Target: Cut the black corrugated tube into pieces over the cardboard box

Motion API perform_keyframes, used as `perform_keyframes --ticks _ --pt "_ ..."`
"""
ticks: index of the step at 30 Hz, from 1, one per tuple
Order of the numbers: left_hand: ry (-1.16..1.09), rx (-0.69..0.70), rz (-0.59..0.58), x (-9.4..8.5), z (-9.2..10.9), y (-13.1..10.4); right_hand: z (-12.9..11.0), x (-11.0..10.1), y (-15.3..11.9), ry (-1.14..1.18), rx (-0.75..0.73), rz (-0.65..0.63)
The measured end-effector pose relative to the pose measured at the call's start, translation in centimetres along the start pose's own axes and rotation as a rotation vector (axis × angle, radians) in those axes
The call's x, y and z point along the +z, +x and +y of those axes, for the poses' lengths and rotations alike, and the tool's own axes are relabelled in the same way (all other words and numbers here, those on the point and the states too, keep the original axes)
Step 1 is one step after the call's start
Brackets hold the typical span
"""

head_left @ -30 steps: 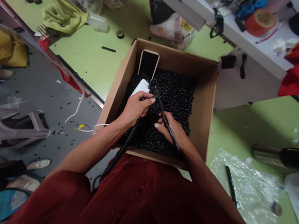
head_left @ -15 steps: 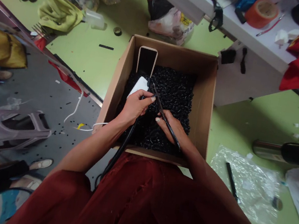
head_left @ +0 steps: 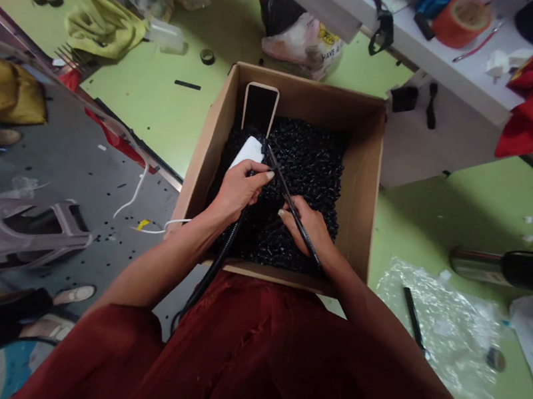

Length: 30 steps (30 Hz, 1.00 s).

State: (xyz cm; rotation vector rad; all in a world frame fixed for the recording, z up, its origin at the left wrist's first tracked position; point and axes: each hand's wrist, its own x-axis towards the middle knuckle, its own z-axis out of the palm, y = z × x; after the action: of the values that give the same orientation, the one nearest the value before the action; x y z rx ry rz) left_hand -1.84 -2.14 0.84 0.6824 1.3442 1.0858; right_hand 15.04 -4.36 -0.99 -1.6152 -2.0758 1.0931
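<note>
While the cardboard box walls in the work on all four sides, some room to move lies over the black pieces toward its far right corner. On the left, the green surface narrows beside the box and ends at an edge above the grey floor. Beyond the far wall sits a printed plastic bag, with a raised white shelf past the far right corner; the near wall stands just beside a dark red garment.

The black tube rises over the near wall and runs up under the left hand. A white block lies just past that hand, and a framed dark panel leans in the far left corner.

The left hand is pinched, thumb against forefinger, around the tube's end. The right hand has its fingers curled about a slender dark tool, its tip slanting up near the white block; the exact grip is partly hidden.
</note>
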Motion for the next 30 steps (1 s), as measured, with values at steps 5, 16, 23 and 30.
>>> perform_keyframes --ticks 5,16,23,30 --pt "0.008 -0.002 0.006 -0.1 -0.2 0.2 0.2 0.0 -0.1 -0.066 0.012 0.014" --pt "0.131 -0.122 -0.2 0.3 0.1 -0.3 1.3 -1.0 0.7 0.074 0.111 0.18" --pt "0.167 -0.119 -0.196 0.0 0.4 -0.2 2.2 -1.7 1.1 0.052 0.124 0.26" --pt "0.398 -0.053 -0.274 -0.6 -0.6 0.3 2.3 -1.7 1.3 -0.063 0.123 0.28"
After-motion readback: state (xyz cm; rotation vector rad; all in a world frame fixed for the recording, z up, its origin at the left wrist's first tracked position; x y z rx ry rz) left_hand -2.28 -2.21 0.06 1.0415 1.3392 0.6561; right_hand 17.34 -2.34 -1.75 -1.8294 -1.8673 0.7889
